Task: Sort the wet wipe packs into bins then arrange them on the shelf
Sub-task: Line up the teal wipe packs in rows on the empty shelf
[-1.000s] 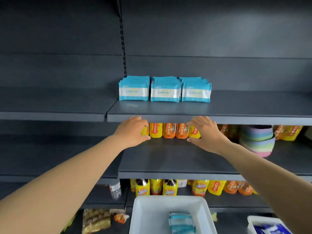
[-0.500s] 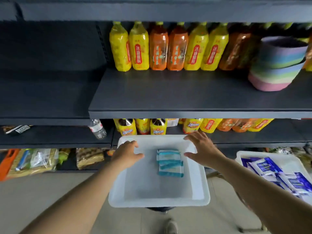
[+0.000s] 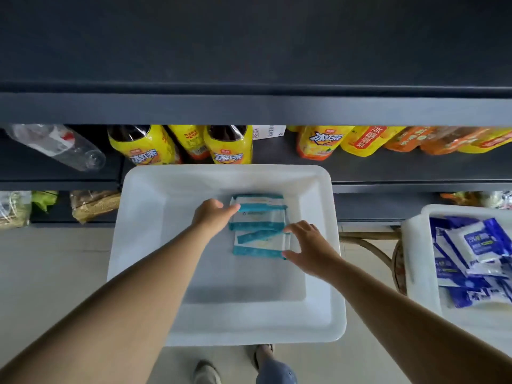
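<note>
Dark shelf (image 3: 249, 109) spans 12 o'clock, overhanging the yellow and orange drink bottles (image 3: 230, 146) behind; a clear bottle (image 3: 55, 146) lies at 10 o'clock. White bin (image 3: 171, 322) at centre holds a few teal wipe packs (image 3: 259, 246), flat, overlapping, long axes running 9 to 3. Second bin (image 3: 415, 273) at 3 o'clock holds a heap of blue packs (image 3: 476, 261). Left hand (image 3: 212, 214) touches the upper pack's left edge, fingers loosely extended. Right hand (image 3: 311, 246), thumb and fingers spread, touches the lower pack's right edge.
</note>
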`<state>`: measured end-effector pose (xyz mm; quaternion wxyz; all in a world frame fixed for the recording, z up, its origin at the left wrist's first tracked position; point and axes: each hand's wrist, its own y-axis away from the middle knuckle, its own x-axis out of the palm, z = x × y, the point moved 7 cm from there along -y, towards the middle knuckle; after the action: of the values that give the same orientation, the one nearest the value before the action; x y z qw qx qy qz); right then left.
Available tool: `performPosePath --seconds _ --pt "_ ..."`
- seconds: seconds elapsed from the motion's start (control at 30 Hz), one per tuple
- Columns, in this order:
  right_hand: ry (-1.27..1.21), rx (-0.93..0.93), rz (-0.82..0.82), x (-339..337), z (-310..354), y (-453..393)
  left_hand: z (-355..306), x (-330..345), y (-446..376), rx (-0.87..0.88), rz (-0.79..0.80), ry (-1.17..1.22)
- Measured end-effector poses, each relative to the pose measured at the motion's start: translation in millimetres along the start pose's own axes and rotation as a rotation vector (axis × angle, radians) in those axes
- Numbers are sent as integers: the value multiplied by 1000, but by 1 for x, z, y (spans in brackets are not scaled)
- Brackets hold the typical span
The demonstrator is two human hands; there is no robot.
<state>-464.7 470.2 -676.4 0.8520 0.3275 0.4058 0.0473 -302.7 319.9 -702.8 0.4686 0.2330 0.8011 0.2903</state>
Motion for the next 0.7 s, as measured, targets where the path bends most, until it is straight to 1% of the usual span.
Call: performPosePath --seconds 0.1,0.17,0.27,0.43,0.57,0.7 --pt "-15 6 44 13 -3 -7 -2 16 -17 -78 45 120" --pt "-29 26 46 15 -8 -10 0 26 -27 -137 61 269" --pt "-61 46 35 16 -12 -15 -2 39 -34 -221 99 517" --pt "-156 102 -16 17 -18 -21 12 49 -33 -339 173 734" --pt "-318 186 -74 11 -22 -24 48 30 -28 -424 113 887" --pt "-419 236 -118 9 -26 -38 96 2 -26 -479 29 944"
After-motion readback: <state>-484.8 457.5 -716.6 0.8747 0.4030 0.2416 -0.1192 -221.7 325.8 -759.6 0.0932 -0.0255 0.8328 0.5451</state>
